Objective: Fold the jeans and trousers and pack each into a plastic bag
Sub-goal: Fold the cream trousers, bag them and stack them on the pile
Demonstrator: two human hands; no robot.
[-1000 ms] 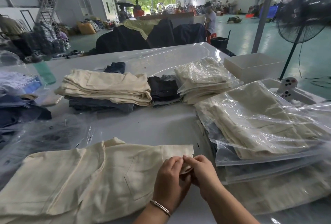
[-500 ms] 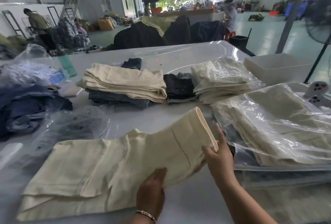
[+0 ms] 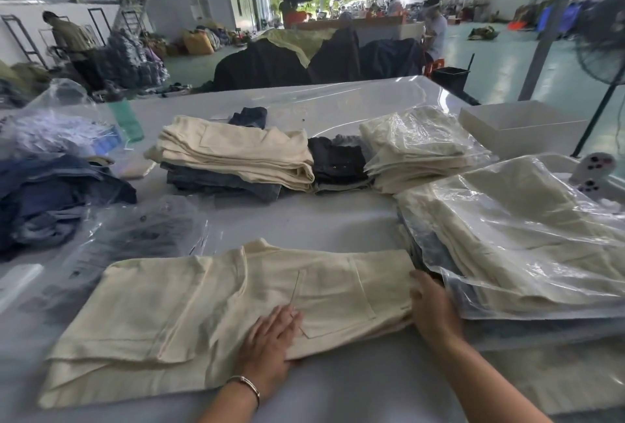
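Cream trousers point(image 3: 189, 307) lie flat along the near part of the table, waist end to the right, back pocket facing up. My left hand point(image 3: 270, 341) rests palm down on their near edge beside the pocket, fingers spread. My right hand point(image 3: 434, 307) is pressed against the waist end at the right, fingers curled on the fabric's edge. Empty clear plastic bags point(image 3: 135, 240) lie on the table just beyond the trousers to the left. Bagged cream trousers point(image 3: 514, 233) are stacked at the right, touching the waist end.
A stack of folded cream and denim trousers point(image 3: 236, 158) sits mid-table, dark ones point(image 3: 338, 162) and a bagged cream pile point(image 3: 419, 148) beside it. Dark blue jeans point(image 3: 44, 199) are heaped at the left. A white box point(image 3: 521, 125) and a fan point(image 3: 602, 43) stand at the right.
The waist end that my hands held raised half a second ago is now laid flat on the table. My left hand has moved on top of the trousers; my right stays at the waist.
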